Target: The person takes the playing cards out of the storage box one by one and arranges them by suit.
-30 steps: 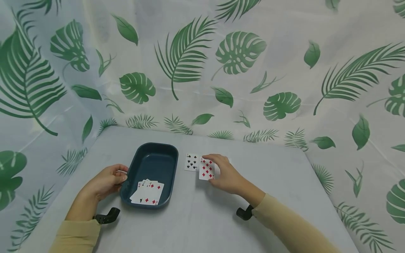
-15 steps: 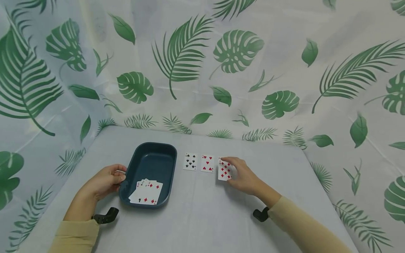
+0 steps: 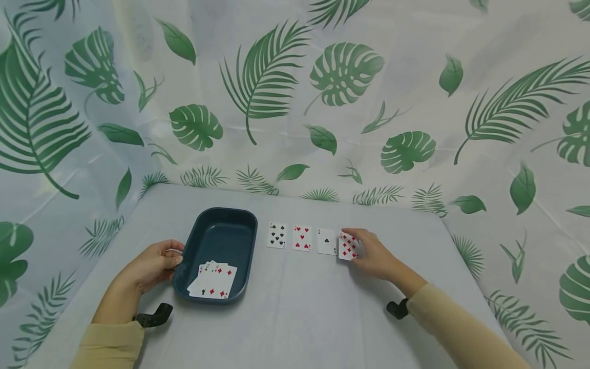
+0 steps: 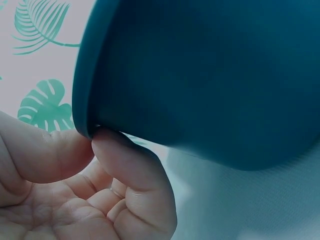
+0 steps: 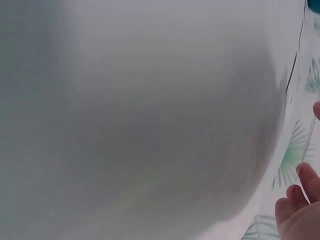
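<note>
My left hand (image 3: 159,264) pinches the rim of a dark blue tray (image 3: 252,241) at its left side. In the left wrist view, thumb and curled finger meet at the edge of the tray (image 4: 200,75). White playing cards (image 3: 216,282) lie overlapped inside its near end, a diamond card on top. My right hand (image 3: 371,253) holds a red diamond playing card (image 3: 348,247) by its edges, between thumb and fingers. That card is at the right end of a row: a spade card (image 3: 277,236), a heart card (image 3: 301,238) and the ace of clubs (image 3: 326,241).
A white cloth covers the table (image 3: 295,318). Behind it hangs a white curtain (image 3: 276,164) printed with green leaves. Each wrist carries a black camera mount, the left one (image 3: 155,315) close to the tray's near corner.
My right hand has moved right along the row with the diamond card. The heart card and then the ace of clubs have come into view behind it. The left hand stays at the tray.
</note>
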`<state>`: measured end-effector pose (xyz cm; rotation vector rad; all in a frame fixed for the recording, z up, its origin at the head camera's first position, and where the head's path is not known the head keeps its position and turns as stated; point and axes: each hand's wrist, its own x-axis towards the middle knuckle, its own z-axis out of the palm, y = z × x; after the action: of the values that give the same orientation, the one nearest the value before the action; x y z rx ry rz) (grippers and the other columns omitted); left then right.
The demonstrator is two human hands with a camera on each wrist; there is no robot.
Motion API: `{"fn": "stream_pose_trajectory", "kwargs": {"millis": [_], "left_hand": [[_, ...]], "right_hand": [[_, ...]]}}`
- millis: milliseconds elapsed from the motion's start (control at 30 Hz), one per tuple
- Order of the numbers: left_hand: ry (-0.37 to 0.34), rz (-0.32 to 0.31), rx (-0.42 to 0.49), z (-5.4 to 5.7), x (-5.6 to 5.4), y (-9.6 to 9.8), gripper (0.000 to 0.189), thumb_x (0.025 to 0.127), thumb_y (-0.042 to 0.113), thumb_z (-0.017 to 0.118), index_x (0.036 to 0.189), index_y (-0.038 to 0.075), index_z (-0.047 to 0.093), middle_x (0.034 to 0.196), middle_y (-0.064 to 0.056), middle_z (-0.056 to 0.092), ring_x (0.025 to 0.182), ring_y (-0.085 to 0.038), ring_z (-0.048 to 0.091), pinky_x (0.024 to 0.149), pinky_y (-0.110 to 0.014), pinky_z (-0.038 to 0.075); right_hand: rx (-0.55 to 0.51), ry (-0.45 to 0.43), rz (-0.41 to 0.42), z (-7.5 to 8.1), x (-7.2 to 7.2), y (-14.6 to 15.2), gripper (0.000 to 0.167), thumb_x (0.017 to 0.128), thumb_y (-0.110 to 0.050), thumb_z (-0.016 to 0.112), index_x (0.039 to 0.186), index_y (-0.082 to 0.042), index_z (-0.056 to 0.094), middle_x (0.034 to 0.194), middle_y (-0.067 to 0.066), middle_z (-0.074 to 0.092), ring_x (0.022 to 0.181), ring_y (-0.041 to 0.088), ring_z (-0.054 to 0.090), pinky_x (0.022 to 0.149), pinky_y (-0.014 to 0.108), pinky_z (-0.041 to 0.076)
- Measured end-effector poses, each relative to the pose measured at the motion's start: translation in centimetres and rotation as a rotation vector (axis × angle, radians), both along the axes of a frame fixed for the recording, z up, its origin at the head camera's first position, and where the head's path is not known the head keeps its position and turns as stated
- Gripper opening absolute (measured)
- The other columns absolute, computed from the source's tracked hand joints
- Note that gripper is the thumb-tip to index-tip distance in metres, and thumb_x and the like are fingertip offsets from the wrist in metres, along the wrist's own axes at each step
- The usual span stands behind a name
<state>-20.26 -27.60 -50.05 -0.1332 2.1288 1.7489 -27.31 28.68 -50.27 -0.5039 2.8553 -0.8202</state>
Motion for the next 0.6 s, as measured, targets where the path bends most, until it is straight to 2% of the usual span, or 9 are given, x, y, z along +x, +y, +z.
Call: {"fn": "stream_pose_trajectory", "kwargs": {"millis": [267,600], "left_hand": [[-0.002,0.005,-0.012,0.1,0.1,0.1,0.029,0.108,0.000,0.053,0.134,-0.008,0.044,0.092,-0.001,0.064,0.074,-0.013,0.058,0.065,-0.029,0.053],[0.002,0.008,-0.003,0.3,0.2,0.2,0.028,0.107,-0.001,0.053,0.133,-0.009,0.044,0.091,0.000,0.064,0.073,-0.012,0.057,0.064,-0.029,0.053]], "right_hand": [[0.082,0.002,0.014,-0.9,-1.8,1.4,0.082,0.085,0.006,0.070,0.161,-0.012,0.045,0.163,0.018,0.048,0.153,0.047,0.040,0.123,0.068,0.035],[0.126,-0.048,0.022,-1.2,-3.1,1.5,0.077,0.088,0.005,0.068,0.160,-0.015,0.048,0.164,0.018,0.048,0.155,0.048,0.038,0.125,0.069,0.032]]}}
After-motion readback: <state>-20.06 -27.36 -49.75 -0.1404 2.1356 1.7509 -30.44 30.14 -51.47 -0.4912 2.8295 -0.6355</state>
